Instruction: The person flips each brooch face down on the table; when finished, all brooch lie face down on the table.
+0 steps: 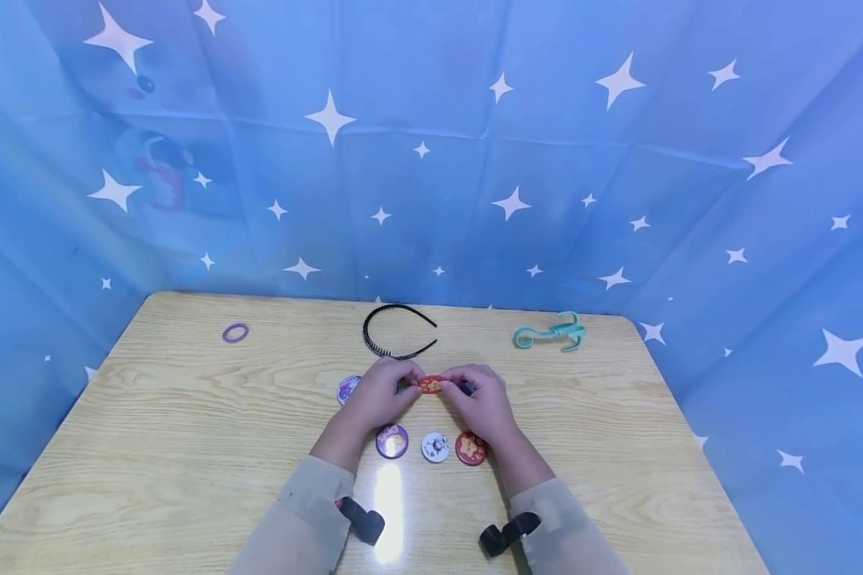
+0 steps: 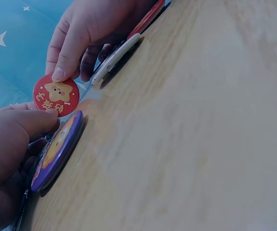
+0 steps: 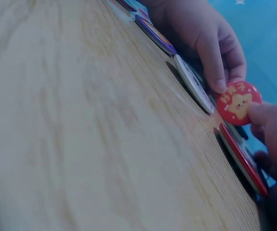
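A round red badge (image 1: pixel 431 385) with a yellow star is pinched between both hands. My left hand (image 1: pixel 384 390) grips its left edge with thumb and fingers, and my right hand (image 1: pixel 483 399) pinches its right edge. The badge's printed face shows in the left wrist view and the right wrist view. Nearer the body lie a purple badge (image 1: pixel 391 441), a white badge (image 1: pixel 435 447) and another red star badge (image 1: pixel 471 449), in a row. Left of the left hand is a purple-and-white badge (image 1: pixel 347 389), partly covered. Dark bits beside the right fingers are too hidden to name.
A black toothed headband (image 1: pixel 368 330) lies beyond the hands. At the back left rests a purple ring (image 1: pixel 235 332), and at the back right a teal hair claw-like item (image 1: pixel 550 331). A blue star-patterned curtain (image 1: pixel 431 184) hangs behind the wooden table (image 1: pixel 187 447).
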Available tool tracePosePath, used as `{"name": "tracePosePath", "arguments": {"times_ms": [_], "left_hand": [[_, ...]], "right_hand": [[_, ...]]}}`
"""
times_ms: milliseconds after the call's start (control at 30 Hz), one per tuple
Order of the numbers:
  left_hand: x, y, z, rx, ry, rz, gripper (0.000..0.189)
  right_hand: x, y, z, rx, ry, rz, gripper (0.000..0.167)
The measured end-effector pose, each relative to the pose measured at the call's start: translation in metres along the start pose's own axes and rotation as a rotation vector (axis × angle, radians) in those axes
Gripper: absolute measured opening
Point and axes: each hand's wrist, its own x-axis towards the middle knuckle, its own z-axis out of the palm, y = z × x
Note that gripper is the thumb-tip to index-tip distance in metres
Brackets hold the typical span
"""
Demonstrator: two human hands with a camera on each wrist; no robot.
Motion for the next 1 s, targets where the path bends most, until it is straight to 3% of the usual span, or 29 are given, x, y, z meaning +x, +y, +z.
{"name": "tracePosePath", "arguments": {"times_ms": [133, 633, 1000], "left_hand": [[0.0004, 0.0002, -0.0006, 0.010, 0.006, 0.019, 0.016], [-0.0010, -0.0005, -0.0002, 0.012, 0.000, 0.003, 0.015], [0.0006, 0.0008, 0.0004, -0.004, -0.004, -0.006, 0.008]], "right_hand": [[0.0007, 0.0005, 0.0003, -0.011, 0.000, -0.010, 0.005], [-0.0011, 0.0001, 0.0016, -0.003, -0.014, 0.024, 0.007], [0.0001, -0.0004, -0.0002, 0.003, -0.016, 0.000, 0.007]]}}
